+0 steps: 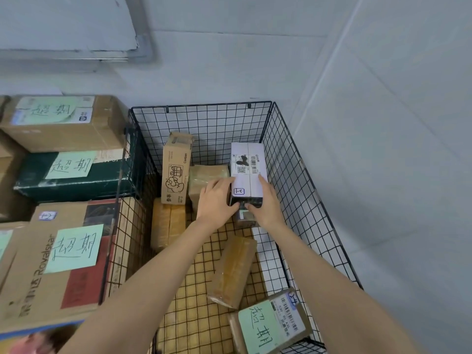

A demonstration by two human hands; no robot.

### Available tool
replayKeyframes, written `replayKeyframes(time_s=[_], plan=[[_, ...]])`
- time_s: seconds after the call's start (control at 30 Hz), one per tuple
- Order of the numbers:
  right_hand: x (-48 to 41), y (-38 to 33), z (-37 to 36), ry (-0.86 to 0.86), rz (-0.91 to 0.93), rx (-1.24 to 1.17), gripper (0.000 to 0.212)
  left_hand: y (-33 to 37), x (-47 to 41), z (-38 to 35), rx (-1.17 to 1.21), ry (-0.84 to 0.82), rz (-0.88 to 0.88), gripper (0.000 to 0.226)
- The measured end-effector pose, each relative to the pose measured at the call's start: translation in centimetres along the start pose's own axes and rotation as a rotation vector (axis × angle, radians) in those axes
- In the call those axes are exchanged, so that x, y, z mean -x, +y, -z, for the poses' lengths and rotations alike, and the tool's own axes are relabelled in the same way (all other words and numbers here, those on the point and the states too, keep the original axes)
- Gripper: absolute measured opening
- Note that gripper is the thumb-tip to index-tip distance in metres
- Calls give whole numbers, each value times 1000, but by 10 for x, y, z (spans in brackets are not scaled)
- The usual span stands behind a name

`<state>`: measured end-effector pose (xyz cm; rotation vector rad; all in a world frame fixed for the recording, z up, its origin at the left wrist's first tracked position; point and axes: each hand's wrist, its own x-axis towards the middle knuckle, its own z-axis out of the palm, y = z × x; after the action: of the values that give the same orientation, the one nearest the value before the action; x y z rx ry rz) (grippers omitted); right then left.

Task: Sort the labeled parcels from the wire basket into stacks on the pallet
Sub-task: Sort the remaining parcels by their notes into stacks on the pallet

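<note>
The left hand and right hand clasp the near end of the white labelled parcel, right of frame centre inside the wire basket; gripped only there, its far end could sag and slip free.

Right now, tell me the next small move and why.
Probably lift the white box straight up: the left hand and right hand both grip its near end, and the walls of the wire basket stand around it.
</note>
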<state>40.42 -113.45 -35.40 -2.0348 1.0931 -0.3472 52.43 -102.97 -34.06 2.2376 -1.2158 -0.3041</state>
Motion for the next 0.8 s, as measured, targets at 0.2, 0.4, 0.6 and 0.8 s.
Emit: replayKeyframes(time_s=[0.2, 0.4, 0.6, 0.8], plan=[[1, -2, -3, 104, -20, -25, 74, -1, 2, 1, 20, 3, 23, 68], [13, 1, -6, 148, -20, -18, 59, -4, 6, -2, -14, 1, 4, 68], [13, 3, 0, 127, -44, 7, 58, -11, 7, 4, -114, -9, -51, 65], [12, -1, 2, 58, -60, -51, 63, -5, 7, -7, -85, 30, -19, 70]])
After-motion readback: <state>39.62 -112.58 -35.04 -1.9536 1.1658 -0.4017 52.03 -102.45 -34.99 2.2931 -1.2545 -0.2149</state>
